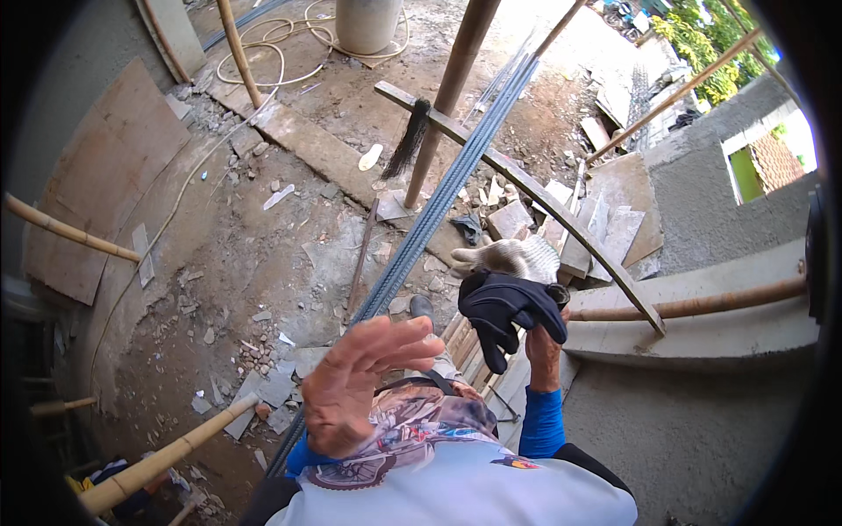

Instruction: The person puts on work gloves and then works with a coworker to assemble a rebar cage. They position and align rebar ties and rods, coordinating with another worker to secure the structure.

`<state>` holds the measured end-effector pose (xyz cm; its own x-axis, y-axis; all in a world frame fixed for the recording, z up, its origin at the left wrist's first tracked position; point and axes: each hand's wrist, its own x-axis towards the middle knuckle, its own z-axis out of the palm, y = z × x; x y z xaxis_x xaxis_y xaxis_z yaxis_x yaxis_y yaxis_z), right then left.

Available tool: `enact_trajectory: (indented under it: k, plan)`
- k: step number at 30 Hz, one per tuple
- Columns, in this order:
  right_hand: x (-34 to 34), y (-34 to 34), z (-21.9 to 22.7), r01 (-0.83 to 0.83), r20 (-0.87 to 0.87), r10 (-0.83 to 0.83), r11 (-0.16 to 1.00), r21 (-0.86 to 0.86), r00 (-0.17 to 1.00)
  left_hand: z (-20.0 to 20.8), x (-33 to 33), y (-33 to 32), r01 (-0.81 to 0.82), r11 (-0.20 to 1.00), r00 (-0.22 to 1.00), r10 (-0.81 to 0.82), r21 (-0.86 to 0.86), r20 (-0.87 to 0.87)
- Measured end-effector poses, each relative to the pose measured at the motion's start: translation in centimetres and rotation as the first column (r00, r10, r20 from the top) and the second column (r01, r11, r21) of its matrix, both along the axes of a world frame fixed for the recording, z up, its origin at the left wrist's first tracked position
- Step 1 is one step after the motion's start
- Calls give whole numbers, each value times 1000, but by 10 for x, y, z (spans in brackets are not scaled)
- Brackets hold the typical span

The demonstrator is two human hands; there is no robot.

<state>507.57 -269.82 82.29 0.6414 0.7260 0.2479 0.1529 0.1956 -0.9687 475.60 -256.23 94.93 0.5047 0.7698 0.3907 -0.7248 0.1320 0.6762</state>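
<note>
My left hand (373, 373) is bare and raised in front of my chest, its fingers stretched out and holding nothing. To its right, my right hand (545, 346) shows bare skin above a blue sleeve. A black glove (504, 307) covers most of this hand, its fingers drooping downward. Just beyond lies a pale knitted glove (517, 256), touching the black one, with its fingers toward the left. Whether either glove is worn or gripped I cannot tell, since my right fingers are hidden. A small dark round piece (557, 294) sits at the black glove's right edge.
A bundle of steel rebar (447, 188) runs diagonally past my left side. A wooden plank (544, 197) crosses it, with dark wire strands (410, 140) hanging over it. Bamboo poles (167, 456), an upright post (443, 110), rubble (263, 359) and a concrete ledge (702, 324) surround me.
</note>
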Motion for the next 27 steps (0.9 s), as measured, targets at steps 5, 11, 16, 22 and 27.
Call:
enact_trajectory:
  k: [5, 11, 16, 22, 27]
  plan:
    - [120, 41, -27, -124, -163, 115, 991, -44, 980, -4, 99, 24, -114, 959, 994, 112, -261, -23]
    - [190, 69, -49, -182, -184, 164, 980, -85, 969, 1, 174, 15, -277, 939, 953, 242, -203, -183]
    - [218, 86, -75, -211, -68, 208, 976, -47, 976, -3, 200, 5, -344, 923, 930, 309, -172, -201]
    - [227, 94, -77, -337, -203, 321, 940, -49, 925, -6, 213, -8, -400, 906, 913, 382, -137, -141]
    - [213, 110, -51, -347, -105, 346, 938, 5, 932, -9, 219, -21, -449, 893, 886, 440, -31, -146]
